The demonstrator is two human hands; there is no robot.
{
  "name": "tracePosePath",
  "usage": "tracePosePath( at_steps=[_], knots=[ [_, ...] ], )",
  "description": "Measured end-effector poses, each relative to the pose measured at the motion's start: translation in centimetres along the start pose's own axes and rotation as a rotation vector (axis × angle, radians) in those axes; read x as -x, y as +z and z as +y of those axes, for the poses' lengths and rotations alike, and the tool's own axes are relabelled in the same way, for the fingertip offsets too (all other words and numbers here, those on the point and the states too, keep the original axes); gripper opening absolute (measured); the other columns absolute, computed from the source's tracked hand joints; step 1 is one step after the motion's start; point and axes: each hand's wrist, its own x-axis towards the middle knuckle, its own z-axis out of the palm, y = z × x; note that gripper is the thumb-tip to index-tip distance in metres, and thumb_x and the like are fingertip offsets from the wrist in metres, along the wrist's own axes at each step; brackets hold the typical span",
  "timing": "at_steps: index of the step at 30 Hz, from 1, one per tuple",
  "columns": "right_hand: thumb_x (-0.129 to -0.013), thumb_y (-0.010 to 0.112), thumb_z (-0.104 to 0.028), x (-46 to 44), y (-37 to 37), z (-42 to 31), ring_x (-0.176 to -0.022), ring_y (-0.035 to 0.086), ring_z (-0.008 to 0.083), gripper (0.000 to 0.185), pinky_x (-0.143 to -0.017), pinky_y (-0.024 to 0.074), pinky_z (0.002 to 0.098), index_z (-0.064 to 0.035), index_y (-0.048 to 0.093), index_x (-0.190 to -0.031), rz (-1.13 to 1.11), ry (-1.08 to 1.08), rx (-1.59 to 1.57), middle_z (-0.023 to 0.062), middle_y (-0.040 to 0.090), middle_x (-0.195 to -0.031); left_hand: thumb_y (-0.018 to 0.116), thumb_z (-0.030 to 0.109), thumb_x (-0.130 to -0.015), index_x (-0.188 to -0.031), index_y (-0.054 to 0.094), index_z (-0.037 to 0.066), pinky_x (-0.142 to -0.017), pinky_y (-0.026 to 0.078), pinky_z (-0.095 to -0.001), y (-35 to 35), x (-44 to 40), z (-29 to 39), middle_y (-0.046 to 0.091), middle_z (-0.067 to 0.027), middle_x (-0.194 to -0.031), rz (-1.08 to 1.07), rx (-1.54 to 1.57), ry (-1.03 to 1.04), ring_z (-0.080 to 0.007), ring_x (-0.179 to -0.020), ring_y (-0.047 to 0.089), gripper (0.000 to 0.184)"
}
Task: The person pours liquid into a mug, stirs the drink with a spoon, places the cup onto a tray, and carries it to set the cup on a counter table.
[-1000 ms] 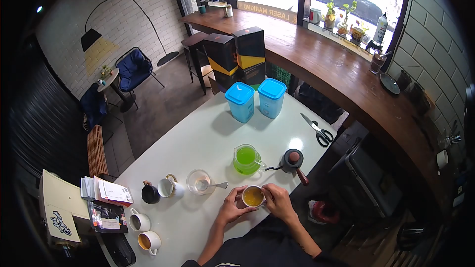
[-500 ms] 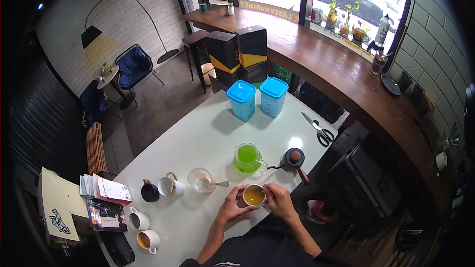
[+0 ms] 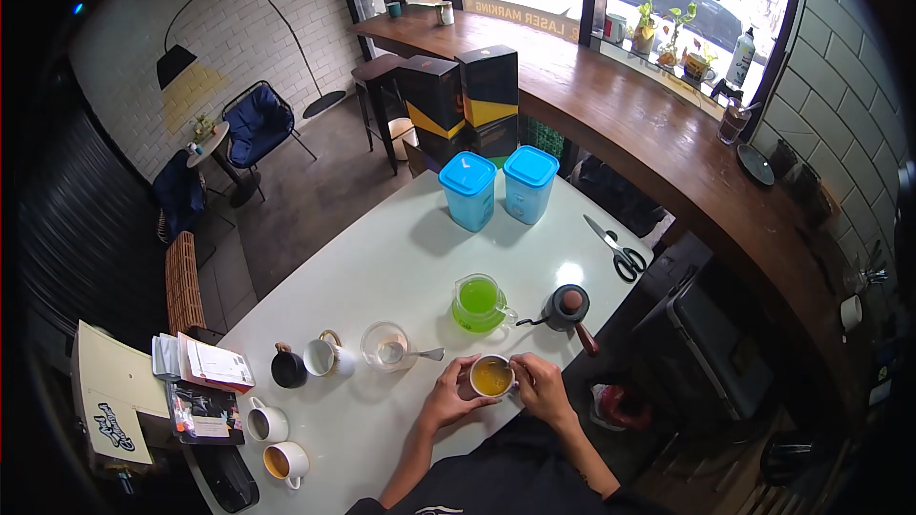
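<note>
A white cup [image 3: 492,377] of yellow-brown liquid stands at the table's near edge. My left hand [image 3: 447,397] is closed around its left side. My right hand [image 3: 540,389] is pinched at its right rim; the fingers hide what they hold, perhaps a thin utensil dipping into the liquid. Just beyond is a glass pitcher [image 3: 479,304] of bright green liquid. To its right sits a dark manual coffee grinder [image 3: 567,307] with a crank and a wooden knob. Left of my hands is a clear glass bowl [image 3: 384,343] with a spoon [image 3: 427,355] in it.
Two blue-lidded containers [image 3: 468,195] stand at the far side, with scissors [image 3: 620,253] to the right. Several mugs, including a white mug [image 3: 286,463] with brown contents, line the left. A card holder [image 3: 202,401] is at the left edge. A wooden counter [image 3: 611,105] runs behind.
The liquid's surface in the cup looks slightly different, and my right fingers have shifted a little at the rim. The view has moved slightly; the other things stay in place.
</note>
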Motion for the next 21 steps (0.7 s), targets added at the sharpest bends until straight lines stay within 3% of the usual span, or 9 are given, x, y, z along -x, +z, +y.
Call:
tracePosePath(
  at_steps=[7, 13, 21],
  knots=[
    [-0.094, 0.062, -0.005, 0.0, 0.0, -0.1, -0.059, 0.059, 0.0247, 0.009, -0.056, 0.0451, 0.0351, 0.0035, 0.066, -0.095, -0.130, -0.024, -0.024, 0.0145, 0.062, -0.074, 0.094, 0.029, -0.066, -0.136, 0.047, 0.004, -0.105, 0.049, -0.0362, 0.0, 0.0, 0.6, 0.058, -0.0135, -0.135, -0.014, 0.083, -0.045, -0.0233, -0.123, 0.059, 0.088],
    [-0.093, 0.062, -0.006, -0.3, -0.3, -0.2, -0.058, 0.059, 0.0255, 0.010, -0.056, 0.0449, 0.0353, 0.0033, 0.066, -0.095, -0.005, 0.039, 0.016, 0.0159, 0.061, -0.074, 0.094, 0.027, -0.067, -0.135, 0.047, 0.003, -0.106, 0.048, -0.0364, -0.1, 0.0, 0.8, 0.057, -0.0139, -0.137, -0.015, 0.019, -0.036, -0.0226, -0.124, 0.059, 0.086],
    [-0.094, 0.062, -0.006, -0.2, 0.0, -0.1, -0.058, 0.059, 0.0277, 0.011, -0.055, 0.0447, 0.0354, 0.0036, 0.066, -0.094, -0.105, -0.025, -0.036, 0.0162, 0.062, -0.074, 0.094, 0.025, -0.066, -0.135, 0.047, 0.003, -0.107, 0.048, -0.0364, -0.2, 0.0, 1.1, 0.057, -0.0140, -0.137, -0.021, 0.050, -0.056, -0.0229, -0.125, 0.058, 0.086]
  ],
)
